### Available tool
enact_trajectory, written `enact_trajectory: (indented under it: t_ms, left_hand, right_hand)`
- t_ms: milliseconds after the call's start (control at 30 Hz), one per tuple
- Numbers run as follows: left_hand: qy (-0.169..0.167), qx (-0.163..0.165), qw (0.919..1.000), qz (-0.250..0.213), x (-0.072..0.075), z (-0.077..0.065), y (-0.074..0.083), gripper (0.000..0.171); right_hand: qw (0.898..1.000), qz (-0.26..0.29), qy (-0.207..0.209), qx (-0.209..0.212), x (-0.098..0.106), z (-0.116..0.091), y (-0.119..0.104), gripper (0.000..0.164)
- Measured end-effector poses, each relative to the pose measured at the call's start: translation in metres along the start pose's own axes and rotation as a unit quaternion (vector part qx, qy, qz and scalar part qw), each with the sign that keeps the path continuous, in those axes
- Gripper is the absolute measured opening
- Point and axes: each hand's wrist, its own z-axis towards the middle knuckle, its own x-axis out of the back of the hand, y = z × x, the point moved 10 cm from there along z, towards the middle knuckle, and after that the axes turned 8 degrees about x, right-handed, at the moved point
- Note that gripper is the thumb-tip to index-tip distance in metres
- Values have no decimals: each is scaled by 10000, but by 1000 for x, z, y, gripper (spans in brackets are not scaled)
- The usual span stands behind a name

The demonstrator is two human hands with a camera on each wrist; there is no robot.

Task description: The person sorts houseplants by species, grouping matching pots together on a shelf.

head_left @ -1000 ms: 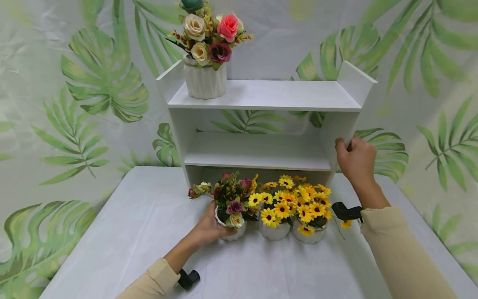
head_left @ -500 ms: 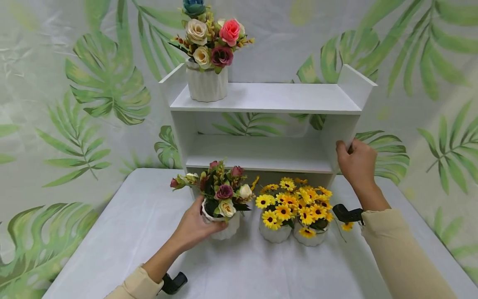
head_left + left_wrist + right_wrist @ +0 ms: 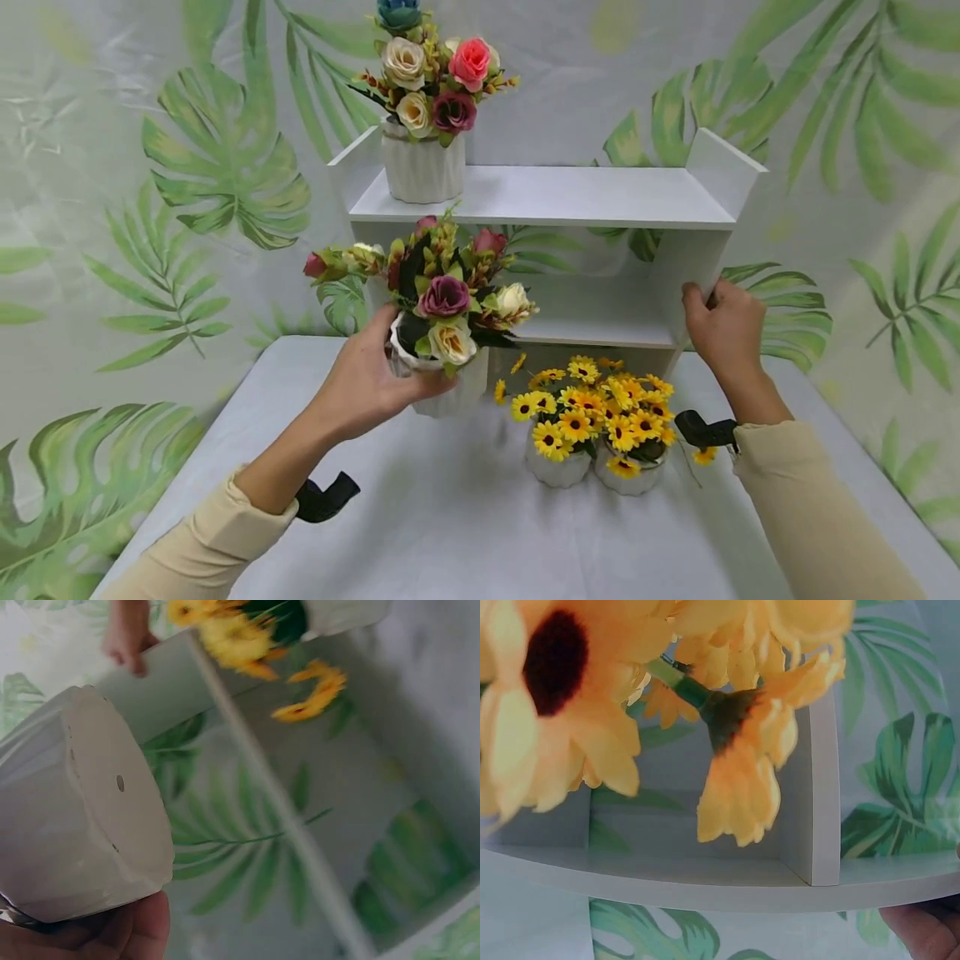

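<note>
My left hand (image 3: 360,375) grips a white ribbed flower pot (image 3: 453,396) of artificial roses, thumb toward me. The pot is off the table, before the shelf's lower half, tilted with its flowers toward me. In the left wrist view, the underside of the flower pot (image 3: 124,787) shows a small hole. My right hand (image 3: 726,329) holds the right side panel of the white shelf unit (image 3: 570,193); its fingers are partly hidden behind the panel. In the right wrist view, yellow flowers (image 3: 742,787) hang close before the shelf.
Two white pots of yellow sunflowers (image 3: 577,425) stand on the white-covered table (image 3: 450,533) before the shelf. Another rose pot (image 3: 423,171) stands at the top shelf's left end. A loose yellow flower (image 3: 705,456) lies near the right wrist. A leaf-printed cloth (image 3: 232,158) hangs behind.
My left hand has lifted the rose pot from the table and brought it up and slightly left, tilting it. The right hand stays on the shelf panel.
</note>
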Motion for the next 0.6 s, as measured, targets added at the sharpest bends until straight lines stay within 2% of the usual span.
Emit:
enact_trajectory:
  t_ms: [267, 467, 600]
  left_hand:
    - [-211, -806, 9961, -293, 28, 24, 70, 87]
    - [-315, -1122, 9927, -311, 44, 41, 114, 85]
    - [-225, -1352, 9903, -239, 57, 55, 143, 87]
  right_hand:
    - [10000, 11, -5, -45, 0, -2, 2, 45]
    - [9999, 18, 45, 148, 1, -2, -2, 46]
    - [9997, 58, 74, 217, 2, 0, -5, 46]
